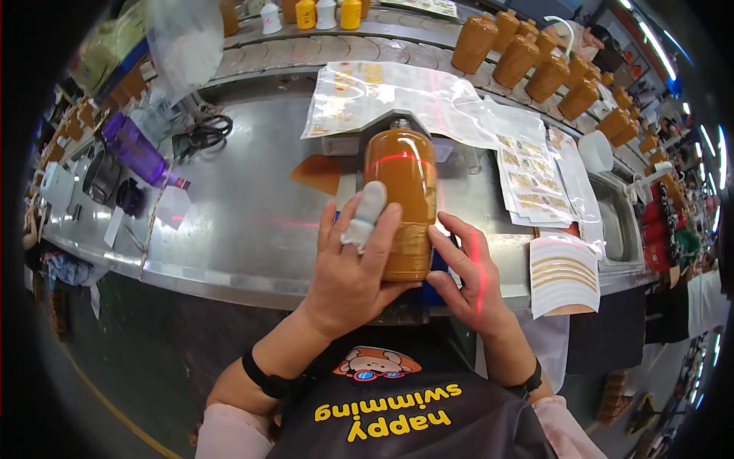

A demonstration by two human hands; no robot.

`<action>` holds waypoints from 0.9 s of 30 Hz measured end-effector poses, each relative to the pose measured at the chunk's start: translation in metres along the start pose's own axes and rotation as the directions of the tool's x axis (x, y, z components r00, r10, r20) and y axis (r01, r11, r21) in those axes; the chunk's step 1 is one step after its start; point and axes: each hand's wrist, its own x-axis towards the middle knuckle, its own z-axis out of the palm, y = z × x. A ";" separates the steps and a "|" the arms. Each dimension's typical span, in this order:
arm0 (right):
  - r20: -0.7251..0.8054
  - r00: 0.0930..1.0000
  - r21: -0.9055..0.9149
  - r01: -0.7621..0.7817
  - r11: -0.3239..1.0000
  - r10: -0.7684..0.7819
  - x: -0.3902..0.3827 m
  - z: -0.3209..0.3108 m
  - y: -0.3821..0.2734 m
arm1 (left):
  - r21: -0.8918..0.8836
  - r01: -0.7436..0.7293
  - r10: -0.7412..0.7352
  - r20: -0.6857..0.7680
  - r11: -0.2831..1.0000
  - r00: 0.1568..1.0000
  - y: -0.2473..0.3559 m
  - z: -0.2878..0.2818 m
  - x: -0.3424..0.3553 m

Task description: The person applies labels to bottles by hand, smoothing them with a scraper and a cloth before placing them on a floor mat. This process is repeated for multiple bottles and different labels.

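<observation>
A glossy brown bottle (pixel 401 172) with a threaded neck lies in front of me, its neck pointing away, in a dark angular holder (pixel 422 127). Red laser lines cross it, and a gold-toned patterned band shows on its lower right side. My left hand (pixel 348 256) grips the bottle's lower left, fingers over its face and thumb by its base. One of its fingers wears a white finger cot (pixel 370 203). At the lower right side, my right hand (pixel 474 271) has bent fingers and thumb against the bottle's edge. Where the fingertips meet it is partly hidden.
Printed plastic sheets (pixel 390 92) lie behind the bottle. Gold label sheets (pixel 535 180) and a sheet of curved gold strips (pixel 564 274) are at right, near a sink (pixel 618 218). Brown bottles (pixel 516 61) line a conveyor. A purple bottle (pixel 136 145) stands left.
</observation>
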 end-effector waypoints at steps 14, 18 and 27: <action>-0.046 0.999 -0.064 0.007 0.998 -0.010 -0.006 -0.011 0.004 | -0.278 0.212 -0.180 0.138 0.937 0.974 -0.020 0.007 -0.026; -0.140 0.990 -0.044 -0.012 0.999 0.005 0.002 -0.012 -0.003 | -0.151 0.159 -0.151 0.064 0.976 0.986 -0.014 0.005 -0.019; -0.152 0.988 -0.124 -0.013 0.992 -0.006 0.002 -0.014 0.000 | -0.138 0.090 -0.073 0.120 0.986 0.990 -0.016 0.007 -0.018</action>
